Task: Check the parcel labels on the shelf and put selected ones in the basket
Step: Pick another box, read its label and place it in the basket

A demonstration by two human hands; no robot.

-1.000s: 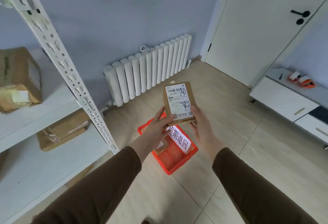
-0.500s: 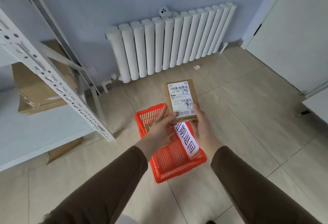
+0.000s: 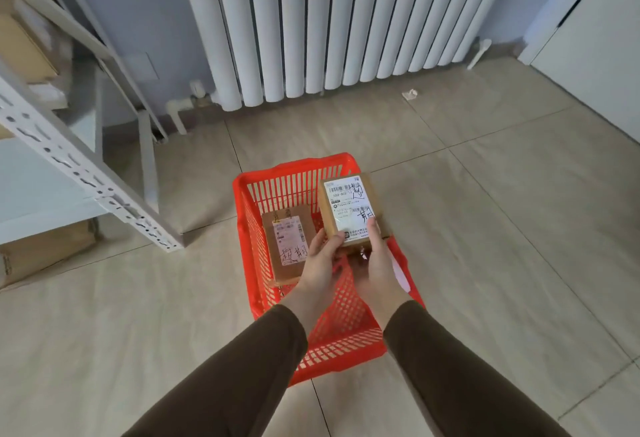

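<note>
— Over the basket [image 3: 249,228], what is being held?

— One parcel [image 3: 351,209], a flat cardboard box with a white printed label facing up. Both hands grip its near end: the left hand [image 3: 320,263] with the thumb on the near left corner, the right hand [image 3: 377,263] with the thumb lying on the label's near right part. Fingers of both wrap underneath, closed on the box.

— Which way does it point?

— Its long axis runs away from the person, toward the radiator [image 3: 329,20], leaning slightly right at the far end. The far end is tipped up a little, so the label faces the camera. Barcodes sit at the far end of the label, and handwritten black marks run down its right side.

— How many parcels altogether?

— Two in or over the basket. The second parcel [image 3: 287,246] lies flat inside on the left, also brown cardboard, label up with handwriting at its near end, long axis roughly the same way. More cardboard boxes sit on the shelf [image 3: 86,173] at left, partly cut off, so I cannot count them.

— And the basket?

— One, red plastic, rectangular, with slotted walls and a gridded bottom, standing on beige floor tiles. A white paper sign shows at its right wall behind the right hand. The shelf is white metal with a perforated post. Both sleeves are dark brown.
</note>
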